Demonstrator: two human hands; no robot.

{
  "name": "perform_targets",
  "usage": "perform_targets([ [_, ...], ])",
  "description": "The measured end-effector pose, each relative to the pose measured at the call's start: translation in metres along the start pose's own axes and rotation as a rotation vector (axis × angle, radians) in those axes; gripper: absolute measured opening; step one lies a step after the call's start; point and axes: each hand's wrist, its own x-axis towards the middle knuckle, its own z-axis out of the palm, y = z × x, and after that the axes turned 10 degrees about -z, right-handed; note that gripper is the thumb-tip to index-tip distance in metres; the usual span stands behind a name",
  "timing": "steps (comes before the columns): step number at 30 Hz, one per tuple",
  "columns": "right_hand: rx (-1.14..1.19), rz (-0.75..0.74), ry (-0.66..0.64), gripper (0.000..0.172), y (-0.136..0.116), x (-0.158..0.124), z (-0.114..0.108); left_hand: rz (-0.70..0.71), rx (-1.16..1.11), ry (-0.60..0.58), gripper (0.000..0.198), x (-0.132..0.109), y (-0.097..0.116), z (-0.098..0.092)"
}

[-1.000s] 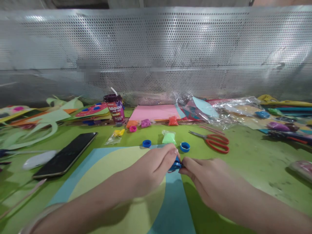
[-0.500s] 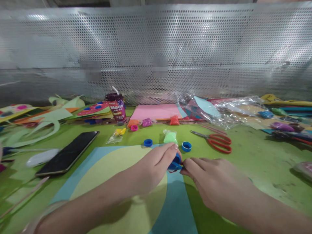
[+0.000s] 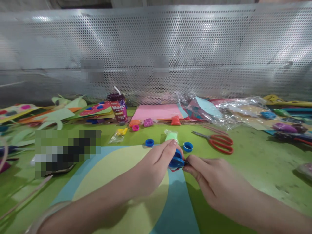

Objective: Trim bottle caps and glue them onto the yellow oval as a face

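In the head view, my left hand is closed around a small blue hollow piece that looks like a bottle cap, with a bit of red and white under it. My right hand is pinched close against its right side. A thin dark tip shows between the right fingertips and the blue piece; what it belongs to is hidden. Both hands are above the right part of a light-blue sheet bearing a large pale-yellow round. Just beyond the hands lie two blue bottle caps and a light-green clay packet.
Red-handled scissors lie to the right. Farther back are orange, purple and red clay lumps, a small pink ring, a yellow packet, a Meco cup with a straw, pink paper and clear plastic. A perforated metal panel stands behind.
The blue piece has turned slightly in my left hand, and a dark tip now shows by my right fingertips. My right hand has shifted slightly right. The whole view has moved a little.
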Motion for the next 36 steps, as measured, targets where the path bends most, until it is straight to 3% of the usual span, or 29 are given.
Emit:
perform_targets([
  [14, 0.134, 0.001, 0.019, 0.024, 0.0, -0.002, -0.012, 0.023, 0.066, -0.056, 0.037, -0.008, 0.01, -0.008],
  [20, 0.173, -0.045, -0.055, 0.022, 0.004, 0.0, -0.013, -0.012, 0.11, -0.098, 0.036, -0.011, 0.018, -0.01],
  [36, 0.233, -0.049, -0.101, 0.023, 0.004, 0.001, -0.015, 0.007, 0.137, -0.092, 0.034, -0.01, 0.013, -0.004],
])
